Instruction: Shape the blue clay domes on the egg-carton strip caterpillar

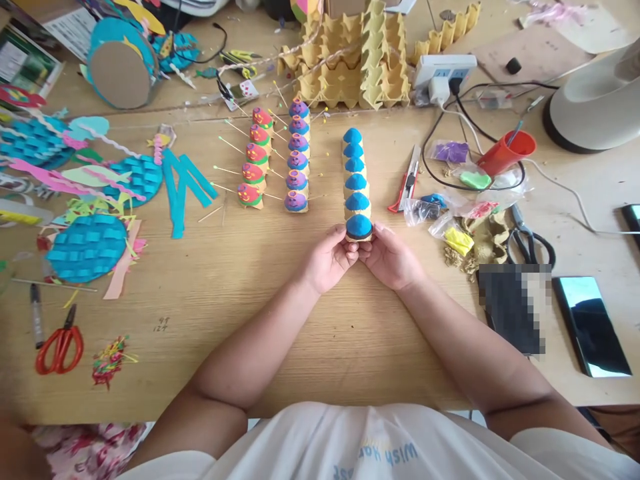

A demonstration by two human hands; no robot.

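Observation:
Both hands meet at the near end of an egg-carton strip (357,183), whose row of domes is covered in blue clay. A dark band runs along the front of its nearest dome. My left hand (333,257) grips the near end from the left, thumb at its side and fingers curled under. From the right, my right hand (390,253) pinches the same end. To the left stand a purple-and-blue egg-carton caterpillar (297,160) and a red-and-green egg-carton caterpillar (257,157), both with thin sticks poking out sideways.
Right of the strip lie a red box cutter (409,180), a yellow clay bag (459,241), dark-handled scissors (527,243), a red cup (507,152) and a phone (593,327). Egg cartons (345,60) sit behind. At left are blue woven discs (87,247) and red scissors (60,347).

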